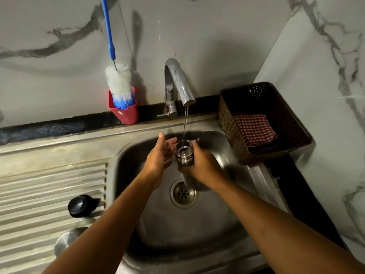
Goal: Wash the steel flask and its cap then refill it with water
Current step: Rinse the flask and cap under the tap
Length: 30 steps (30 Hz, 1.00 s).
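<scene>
Head view: the right hand [199,167] clasps the steel flask [184,155] upright under the tap [178,80], at 12 o'clock of the drain [183,194]. The left hand [159,157], at the flask's 9 o'clock, is flat-fingered and holds nothing. The wet, rigid steel is probably slippery and gets heavier as it fills, so it is best held around the body, below the threads.

Checked cloth [255,129], seemingly folded, lies in the brown basket [227,123].

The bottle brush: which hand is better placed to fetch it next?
Left, probably. The left hand is open and free, nearer the bottle brush; the right hand grips the flask.
</scene>
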Available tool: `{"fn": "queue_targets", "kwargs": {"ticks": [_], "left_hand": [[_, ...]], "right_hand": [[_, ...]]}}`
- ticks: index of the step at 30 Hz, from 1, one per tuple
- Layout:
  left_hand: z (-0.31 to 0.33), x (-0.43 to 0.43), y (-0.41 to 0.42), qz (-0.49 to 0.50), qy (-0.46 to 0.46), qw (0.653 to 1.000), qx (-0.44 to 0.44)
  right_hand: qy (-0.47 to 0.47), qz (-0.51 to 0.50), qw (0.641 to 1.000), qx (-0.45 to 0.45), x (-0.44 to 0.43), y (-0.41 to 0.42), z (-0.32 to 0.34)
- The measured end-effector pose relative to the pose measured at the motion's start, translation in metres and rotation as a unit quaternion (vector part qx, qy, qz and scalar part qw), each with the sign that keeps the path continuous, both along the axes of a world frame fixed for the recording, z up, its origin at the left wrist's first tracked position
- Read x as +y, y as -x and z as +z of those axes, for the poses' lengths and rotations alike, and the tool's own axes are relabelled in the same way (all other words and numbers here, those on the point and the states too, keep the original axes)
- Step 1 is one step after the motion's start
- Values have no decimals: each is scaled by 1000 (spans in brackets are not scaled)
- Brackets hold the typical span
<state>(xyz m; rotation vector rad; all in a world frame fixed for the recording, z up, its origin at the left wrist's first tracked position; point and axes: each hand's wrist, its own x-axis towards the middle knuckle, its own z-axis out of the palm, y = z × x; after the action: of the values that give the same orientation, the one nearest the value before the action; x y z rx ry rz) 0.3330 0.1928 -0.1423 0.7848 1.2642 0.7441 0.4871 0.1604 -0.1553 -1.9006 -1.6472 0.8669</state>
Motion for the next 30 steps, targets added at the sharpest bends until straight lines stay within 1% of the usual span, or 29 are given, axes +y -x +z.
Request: {"fn": "queue_targets", "kwargs": {"ticks": [1,4,7,8,11,14,15,18,21,22,24,25,28,29,30], "left_hand": [[0,2,-1,3,-7,1000,-6],[0,6,0,-12,-8,1000,1],[1,1,-2,-2,-5,1000,0],[1,2,-3,-1,-10,1000,-5],[3,5,-3,-14,-14,1000,-1],[4,-1,-3,-4,-11,1000,-4],[4,-1,-4,-5,-18,1000,-10],[5,4,-2,-13,-16,1000,-3],[5,-1,-1,-11,-14,1000,-2],[3,0,-1,-15,-18,1000,-5],[0,2,2,-27,-12,1000,3],[1,2,3,-31,-8,999,11],[0,-2,2,-30,-8,999,10],[0,-3,2,-40,-11,999,6],[0,-4,2,-52,-15,998,8]], "right_hand": [[-3,-2,1000,0,0,0,0],[-56,-39,997,32,2,1,-1],[-15,1,1000,7,3,2,2],[-16,2,1000,6,3,1,2],[-58,-25,998,28,6,-1,-1],[-10,36,999,-18,4,1,0],[-13,35,999,-22,3,1,2],[-50,-12,999,8,3,3,-1],[6,24,999,-29,1,5,-2],[3,20,999,-31,1,5,-2],[-35,-18,999,12,1,4,2],[-40,-23,999,23,1,4,2],[20,0,1000,13,2,4,1],[28,-6,999,36,4,6,0],[27,-28,995,89,5,6,-1]]}}
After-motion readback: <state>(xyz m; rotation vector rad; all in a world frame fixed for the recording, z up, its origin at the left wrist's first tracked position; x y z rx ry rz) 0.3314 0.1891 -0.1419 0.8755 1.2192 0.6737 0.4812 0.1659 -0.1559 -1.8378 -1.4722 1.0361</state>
